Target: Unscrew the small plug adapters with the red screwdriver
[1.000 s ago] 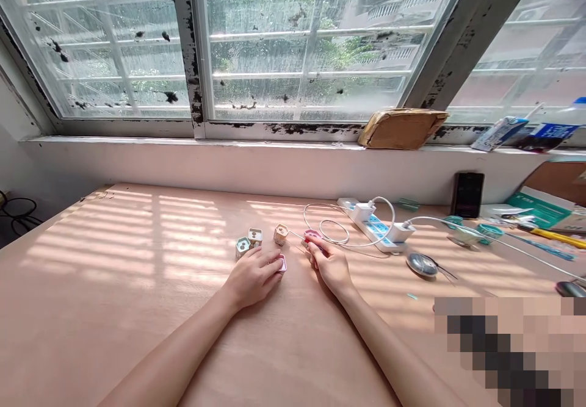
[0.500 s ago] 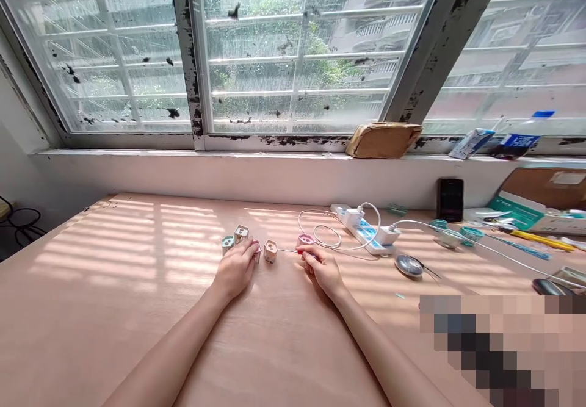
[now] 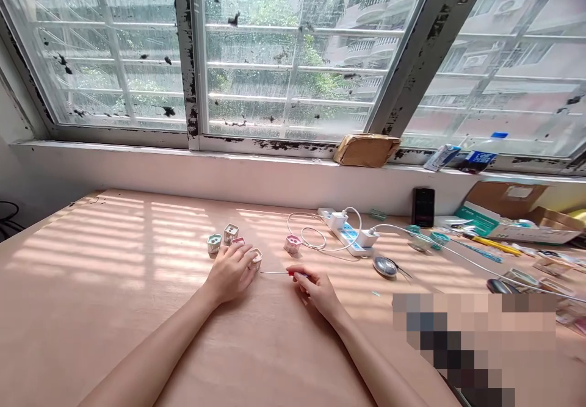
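Note:
My left hand [image 3: 230, 271] rests on the wooden table [image 3: 114, 285] with its fingers curled round a small beige cube-shaped block [image 3: 256, 258]. My right hand [image 3: 315, 288] is closed on a thin screwdriver with a red handle [image 3: 280, 272], whose metal shaft points left at that block. Three more small blocks stand just beyond my left hand: a green one [image 3: 213, 243], a beige one [image 3: 231, 233] and a pink one [image 3: 238, 242]. Another pink block [image 3: 292, 244] stands apart, beyond my right hand.
A white power strip [image 3: 344, 233] with plugs and a looped white cable lies behind the blocks. Further right are a metal spoon [image 3: 385, 266], a black phone [image 3: 423, 207] leaning on the wall, boxes and small clutter. A brown parcel [image 3: 366, 149] sits on the window sill.
My left hand let go of the pink block and took the beige one. My right hand drew back from the far pink block, and the screwdriver now points at the beige block. The camera turned right.

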`<move>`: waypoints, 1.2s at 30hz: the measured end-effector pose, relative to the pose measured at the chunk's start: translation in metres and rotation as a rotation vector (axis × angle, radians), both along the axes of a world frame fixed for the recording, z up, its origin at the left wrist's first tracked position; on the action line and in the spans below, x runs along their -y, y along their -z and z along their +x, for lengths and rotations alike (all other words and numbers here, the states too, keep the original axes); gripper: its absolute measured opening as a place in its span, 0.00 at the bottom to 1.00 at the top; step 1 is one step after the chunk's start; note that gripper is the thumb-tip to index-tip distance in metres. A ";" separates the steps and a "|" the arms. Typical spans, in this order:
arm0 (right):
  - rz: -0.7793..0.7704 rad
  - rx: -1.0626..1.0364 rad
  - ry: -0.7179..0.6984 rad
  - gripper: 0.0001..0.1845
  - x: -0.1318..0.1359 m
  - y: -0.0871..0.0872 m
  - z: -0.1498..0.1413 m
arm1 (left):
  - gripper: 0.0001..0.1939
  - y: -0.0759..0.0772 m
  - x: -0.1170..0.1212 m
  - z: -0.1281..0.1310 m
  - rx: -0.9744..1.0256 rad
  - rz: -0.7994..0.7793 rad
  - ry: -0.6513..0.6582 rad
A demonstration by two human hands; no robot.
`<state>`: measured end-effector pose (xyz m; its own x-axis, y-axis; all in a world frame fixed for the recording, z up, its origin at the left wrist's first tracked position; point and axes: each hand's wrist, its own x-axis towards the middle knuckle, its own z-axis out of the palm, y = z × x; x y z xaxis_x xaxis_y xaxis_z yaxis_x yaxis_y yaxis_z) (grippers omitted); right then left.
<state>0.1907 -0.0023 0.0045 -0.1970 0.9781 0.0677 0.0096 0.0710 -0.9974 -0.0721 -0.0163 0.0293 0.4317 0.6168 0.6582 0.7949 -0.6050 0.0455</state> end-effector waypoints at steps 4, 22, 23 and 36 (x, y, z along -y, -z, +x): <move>-0.019 -0.046 0.025 0.24 0.005 -0.002 0.005 | 0.12 0.005 -0.001 -0.001 -0.010 -0.029 0.022; 0.018 -0.215 0.211 0.23 0.008 -0.002 0.028 | 0.28 0.005 0.016 0.016 0.153 -0.320 0.304; 0.026 -0.177 0.196 0.23 0.008 -0.002 0.027 | 0.31 0.005 0.016 0.015 0.177 -0.418 0.304; 0.310 0.505 0.085 0.16 0.020 -0.007 0.018 | 0.28 -0.002 0.018 0.021 0.358 -0.824 0.235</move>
